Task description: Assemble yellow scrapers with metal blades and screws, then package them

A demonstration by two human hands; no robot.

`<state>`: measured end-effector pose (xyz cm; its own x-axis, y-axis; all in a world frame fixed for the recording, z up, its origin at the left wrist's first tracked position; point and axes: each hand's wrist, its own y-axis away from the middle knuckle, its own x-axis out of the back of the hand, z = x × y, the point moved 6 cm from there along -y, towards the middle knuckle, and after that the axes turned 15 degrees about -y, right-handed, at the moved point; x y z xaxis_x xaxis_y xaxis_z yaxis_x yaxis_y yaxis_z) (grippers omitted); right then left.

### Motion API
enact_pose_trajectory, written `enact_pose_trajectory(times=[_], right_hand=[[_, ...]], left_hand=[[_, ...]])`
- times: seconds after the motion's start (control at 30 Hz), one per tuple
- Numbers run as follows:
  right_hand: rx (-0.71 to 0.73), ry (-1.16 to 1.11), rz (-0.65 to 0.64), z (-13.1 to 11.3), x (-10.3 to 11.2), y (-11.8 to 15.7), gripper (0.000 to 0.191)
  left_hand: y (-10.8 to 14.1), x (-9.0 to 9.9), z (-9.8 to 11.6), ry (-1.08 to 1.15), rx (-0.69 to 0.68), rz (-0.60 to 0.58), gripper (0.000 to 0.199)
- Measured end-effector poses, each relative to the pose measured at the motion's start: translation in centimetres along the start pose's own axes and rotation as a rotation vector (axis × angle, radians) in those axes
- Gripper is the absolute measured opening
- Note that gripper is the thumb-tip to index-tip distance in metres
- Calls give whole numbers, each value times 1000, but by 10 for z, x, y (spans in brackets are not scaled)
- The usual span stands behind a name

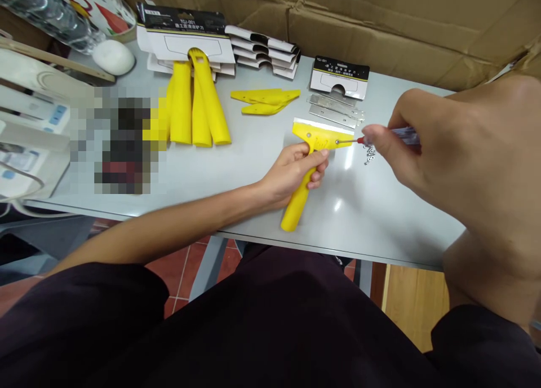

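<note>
My left hand [298, 171] is wrapped round the neck of a yellow scraper [297, 204], whose wide head with a pale blade edge points away from me. My right hand [406, 140] grips a screwdriver [401, 134] with a clear handle. The screwdriver's thin shaft reaches left, and its tip touches a screw at the right side of the scraper head. Small screws [369, 154] lie in a pile just below the shaft. Beyond the scraper head are metal blades [333, 110] and a black and white card [339, 76].
Yellow head pieces [266, 99] lie behind my left hand. Several yellow handles [181, 106] rest further left, near stacked cards [262, 49]. A white egg-shaped object [113, 57] and a plastic bottle [59, 16] are at back left. Cardboard [380, 27] stands along the table's [253, 151] back edge.
</note>
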<state>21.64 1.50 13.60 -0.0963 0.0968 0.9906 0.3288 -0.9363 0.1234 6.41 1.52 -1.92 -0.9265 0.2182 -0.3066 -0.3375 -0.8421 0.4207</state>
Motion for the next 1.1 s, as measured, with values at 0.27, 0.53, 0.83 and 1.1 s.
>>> enact_pose_trajectory(times=[0.27,0.53,0.83,1.1], right_hand=[[154,-192,45,-2,3,4,40],[39,-35,20,4,-1,1,58],[107,-68,0,3,-2,5,54],[18,23,14,6,-1,6,64]], left_hand=[[0,0,0,-51,-25,-2,22],[1,1,0,-80,-13,-3,17],[0,0,1,-67,-37,-34,19],[0,0,0,-52,-36,-28,20]])
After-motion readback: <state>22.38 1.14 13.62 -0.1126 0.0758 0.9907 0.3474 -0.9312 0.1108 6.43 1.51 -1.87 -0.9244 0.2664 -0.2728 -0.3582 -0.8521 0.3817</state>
